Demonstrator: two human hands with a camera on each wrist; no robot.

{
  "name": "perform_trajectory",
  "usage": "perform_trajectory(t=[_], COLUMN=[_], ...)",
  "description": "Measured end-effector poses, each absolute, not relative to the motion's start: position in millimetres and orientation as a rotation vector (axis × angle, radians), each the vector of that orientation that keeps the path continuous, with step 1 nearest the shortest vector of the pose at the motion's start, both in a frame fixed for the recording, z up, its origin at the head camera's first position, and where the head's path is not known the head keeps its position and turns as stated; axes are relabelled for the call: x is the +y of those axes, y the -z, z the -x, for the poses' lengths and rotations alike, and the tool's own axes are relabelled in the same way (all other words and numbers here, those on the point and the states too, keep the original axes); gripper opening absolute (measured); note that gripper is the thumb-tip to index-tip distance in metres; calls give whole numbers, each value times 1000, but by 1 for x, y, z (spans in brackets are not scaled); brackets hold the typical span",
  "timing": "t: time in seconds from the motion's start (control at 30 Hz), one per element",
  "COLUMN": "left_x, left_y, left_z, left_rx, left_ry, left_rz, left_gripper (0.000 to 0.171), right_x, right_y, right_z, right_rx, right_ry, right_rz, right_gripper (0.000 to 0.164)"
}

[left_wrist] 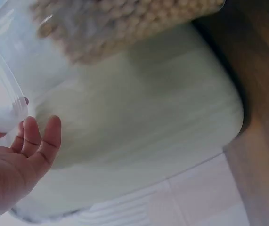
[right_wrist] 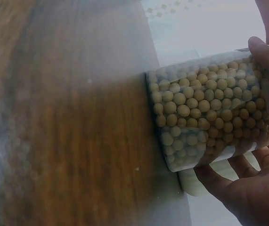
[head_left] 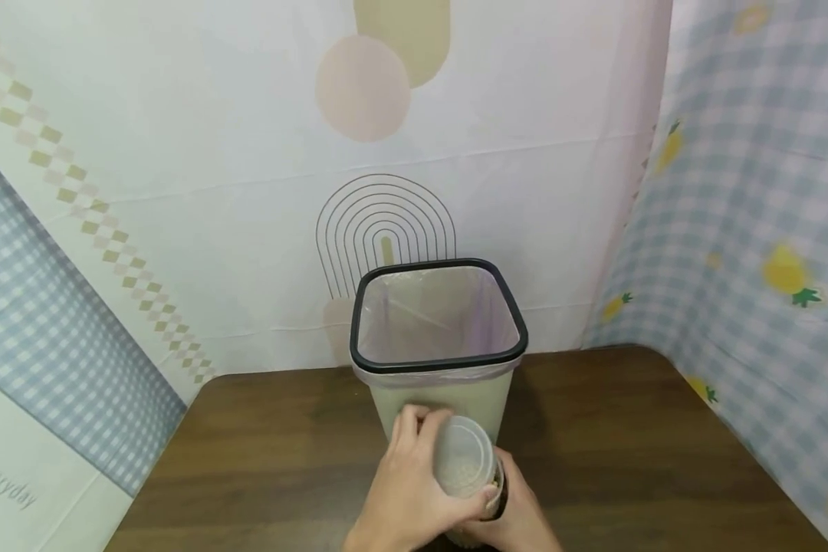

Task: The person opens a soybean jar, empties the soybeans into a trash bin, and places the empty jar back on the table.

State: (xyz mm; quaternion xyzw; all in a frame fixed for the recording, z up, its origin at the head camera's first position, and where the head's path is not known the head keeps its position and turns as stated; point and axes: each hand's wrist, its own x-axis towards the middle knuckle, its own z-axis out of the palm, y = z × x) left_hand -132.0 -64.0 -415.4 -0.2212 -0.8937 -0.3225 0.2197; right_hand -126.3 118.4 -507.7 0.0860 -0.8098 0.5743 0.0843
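The right hand (head_left: 522, 507) has its grip clamped round the bean jar (right_wrist: 205, 108), presumably steadying it near the bin (head_left: 448, 395) on the tabletop (head_left: 262, 452), while the left hand (head_left: 409, 491) pinches the lid (head_left: 464, 454) over it

**Lined bin (head_left: 448, 392) on a wood-grain table (head_left: 614, 429)**

The pale bin stands toward the table's far side, a thin liner (head_left: 431, 318) showing inside and below its black rim (head_left: 438, 366). Beyond it hangs a white cloth (head_left: 214, 261) with a pink circle (head_left: 363, 88), nested arches (head_left: 386, 222) and, at left, a diamond strip (head_left: 90, 227). Gingham flanks both sides: left gingham (head_left: 48, 322) plain-checked, right gingham (head_left: 717, 230) bearing yellow fruit (head_left: 783, 270).
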Motion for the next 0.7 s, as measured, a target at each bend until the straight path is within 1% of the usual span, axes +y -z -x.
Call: perform_trajectory(t=[0.1, 0.2, 0.37, 0.43, 0.57, 0.63, 0.7], left_x=[-81, -101, -138, -153, -176, -183, -187], left_y=[406, 400, 403, 410, 430, 445, 462], left_z=[124, 119, 116, 115, 114, 117, 123], left_rx=[-2486, -2475, -2461, -2499, -2617, -2629, -2595], left_ry=[991, 1075, 1195, 1284, 1466, 1425, 1295], left_rz=[607, 619, 663, 633, 462, 485, 618], left_gripper=[87, 89, 89, 89, 90, 90, 92], right_x=[118, 118, 119, 119, 117, 117, 117], right_y=[510, 511, 510, 509, 506, 506, 506], right_z=[128, 128, 128, 127, 126, 126, 127], right_rx=[-2405, -2388, -2400, -2428, -2474, -2473, -2460], right_ry=[-1694, -1686, -1696, -1698, -1700, -1698, -1692], right_rz=[-302, -336, -313, -284, -250, -253, -265], right_gripper=[103, 103, 103, 103, 103, 103, 102])
